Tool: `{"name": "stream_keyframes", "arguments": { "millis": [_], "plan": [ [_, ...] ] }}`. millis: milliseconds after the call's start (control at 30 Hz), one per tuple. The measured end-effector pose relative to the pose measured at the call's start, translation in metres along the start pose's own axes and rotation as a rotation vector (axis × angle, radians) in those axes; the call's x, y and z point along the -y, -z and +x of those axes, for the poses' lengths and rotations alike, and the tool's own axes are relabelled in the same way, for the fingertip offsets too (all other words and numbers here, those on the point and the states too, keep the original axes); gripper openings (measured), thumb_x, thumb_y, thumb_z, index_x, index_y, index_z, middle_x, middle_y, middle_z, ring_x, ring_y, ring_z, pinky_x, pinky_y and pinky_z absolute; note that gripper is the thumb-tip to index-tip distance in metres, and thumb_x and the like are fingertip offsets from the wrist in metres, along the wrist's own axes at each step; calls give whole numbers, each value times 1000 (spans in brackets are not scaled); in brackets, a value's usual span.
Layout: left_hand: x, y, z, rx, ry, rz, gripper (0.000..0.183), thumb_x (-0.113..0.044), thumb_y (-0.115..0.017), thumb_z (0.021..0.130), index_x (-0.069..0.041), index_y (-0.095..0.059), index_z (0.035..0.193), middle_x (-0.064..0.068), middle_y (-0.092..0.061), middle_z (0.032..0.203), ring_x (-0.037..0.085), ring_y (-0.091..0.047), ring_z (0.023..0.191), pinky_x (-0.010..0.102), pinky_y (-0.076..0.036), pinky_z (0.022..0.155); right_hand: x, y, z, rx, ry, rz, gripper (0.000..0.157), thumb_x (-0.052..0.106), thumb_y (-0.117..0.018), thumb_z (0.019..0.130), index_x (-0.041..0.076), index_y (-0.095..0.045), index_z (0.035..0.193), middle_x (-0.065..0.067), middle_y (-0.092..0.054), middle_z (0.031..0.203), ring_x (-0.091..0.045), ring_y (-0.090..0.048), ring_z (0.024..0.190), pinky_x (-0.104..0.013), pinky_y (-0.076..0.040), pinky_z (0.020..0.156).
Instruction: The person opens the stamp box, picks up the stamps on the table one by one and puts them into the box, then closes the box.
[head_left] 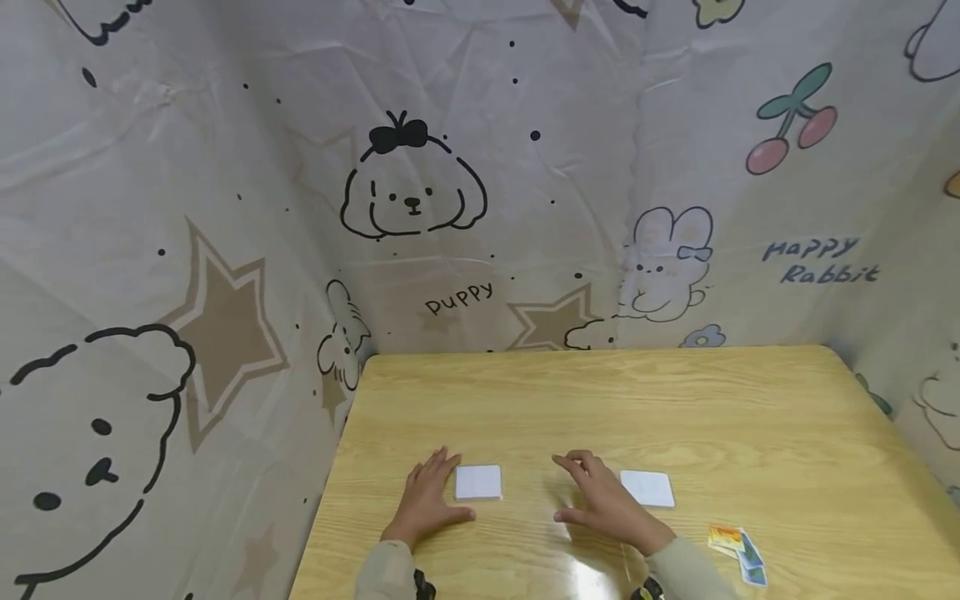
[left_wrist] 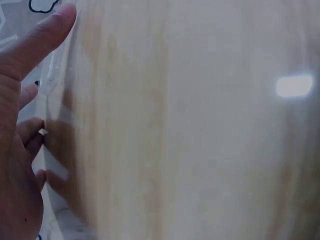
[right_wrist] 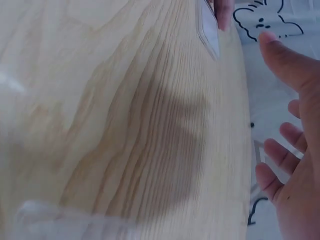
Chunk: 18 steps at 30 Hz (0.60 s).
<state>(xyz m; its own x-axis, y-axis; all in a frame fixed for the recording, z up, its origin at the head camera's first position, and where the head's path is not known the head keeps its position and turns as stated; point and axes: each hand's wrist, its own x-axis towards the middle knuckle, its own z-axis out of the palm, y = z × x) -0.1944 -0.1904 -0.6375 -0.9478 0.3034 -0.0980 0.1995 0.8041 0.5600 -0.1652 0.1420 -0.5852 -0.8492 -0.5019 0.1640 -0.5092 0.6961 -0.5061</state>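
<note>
A stack of white cards [head_left: 477, 482] lies on the wooden table, left of centre. Just to its left is my left hand [head_left: 431, 498], thumb and fingers spread wide around its near left corner, holding nothing. A second white stack of cards [head_left: 649, 489] lies further right, partly behind my right hand [head_left: 606, 505]. That hand hovers over the table between the two stacks, fingers loosely bent and thumb apart, with nothing in its grasp. The right wrist view shows the edge of a card stack [right_wrist: 208, 29] beside the other hand's fingertips.
Several small colourful cards [head_left: 726, 536] lie overlapped at the right front of the table [head_left: 600, 392]. A pale curtain [head_left: 525, 167] with cartoon prints hangs behind the table and along both sides. Light glares off the table's near middle.
</note>
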Motion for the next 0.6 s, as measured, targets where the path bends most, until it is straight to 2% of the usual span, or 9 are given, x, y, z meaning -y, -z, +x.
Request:
{"name": "stream_keyframes", "arguments": {
  "millis": [133,267,400,600],
  "plan": [
    [7,-3,-2,-9,1,-41,102,-65,-76,67,-14,-40,147,12,-25,160,34,-24,147,59,-15,118,9,-6,14,74,-2,64,77,36,-75,81,5,-40,143,-15,-52,128,-28,-60,102,-46,-54,80],
    [12,-7,-3,-37,-7,-36,99,-65,-75,67,-14,-42,146,10,-26,160,33,-25,147,58,-16,118,18,-14,28,141,22,83,75,39,-72,84,4,-40,143,-14,-56,123,-29,-63,100,-47,-54,80],
    [12,-10,-3,-53,0,-8,99,-69,-72,67,-17,-42,146,8,-26,160,31,-24,148,56,-16,119,25,-25,42,150,30,58,76,41,-73,82,4,-43,141,-12,-58,122,-29,-62,104,-51,-53,87],
    [9,-9,-4,-62,8,-2,97,-70,-71,67,-19,-44,145,7,-26,160,31,-24,148,57,-15,119,32,-44,63,170,14,76,79,41,-76,78,3,-45,140,-16,-53,129,-36,-55,114,-57,-48,94]
  ]
}}
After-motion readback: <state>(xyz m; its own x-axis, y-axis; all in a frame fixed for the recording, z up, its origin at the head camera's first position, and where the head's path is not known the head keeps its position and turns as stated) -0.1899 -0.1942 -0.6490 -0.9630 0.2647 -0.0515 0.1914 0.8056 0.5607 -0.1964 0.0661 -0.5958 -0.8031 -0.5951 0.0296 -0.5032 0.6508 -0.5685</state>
